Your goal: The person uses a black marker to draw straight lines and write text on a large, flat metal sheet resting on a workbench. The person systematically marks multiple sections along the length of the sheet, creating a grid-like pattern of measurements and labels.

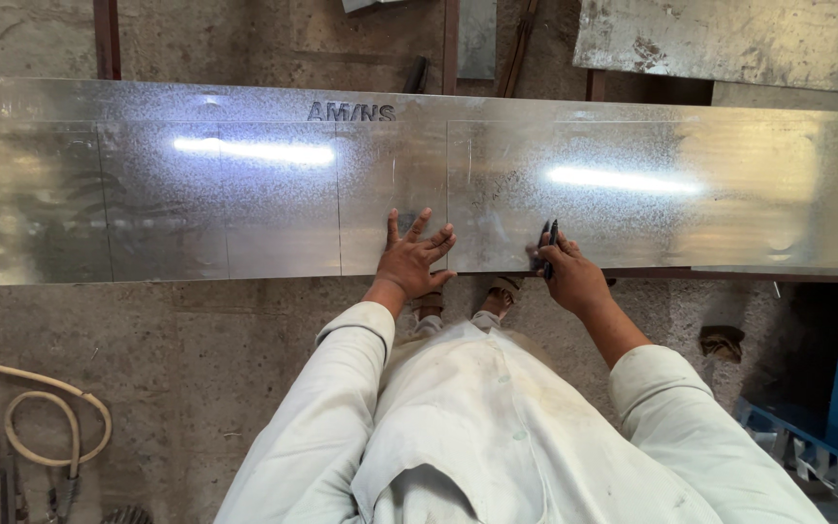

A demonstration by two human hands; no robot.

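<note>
Your long galvanized sheet (244,194) lies flat with its long axis running left to right across the view, its near edge just ahead of your feet. Thin scribed lines cross it from far edge to near edge; 1 of them falls just left of your left hand, another just right of it. Your left hand (414,257) is pressed flat on the sheet at the near edge, its grip apart with fingers spread and nothing held, fingertips pointing away from you. Well apart from it, to the right, your right hand (569,277) sits at the same near edge with its grip clamped on a dark marker (551,243), tip pointing away from you and on or just above the metal; contact cannot be confirmed. The sheet extends away from both hands, so any line drawn from the marker runs across the short axis. The right hand is the nearer one to the unmarked stretch of sheet at right. A second, duller metal sheet (729,44) lies beyond at upper right, and a coiled pale hose (50,427) rests on the concrete floor (196,359) at lower left.
</note>
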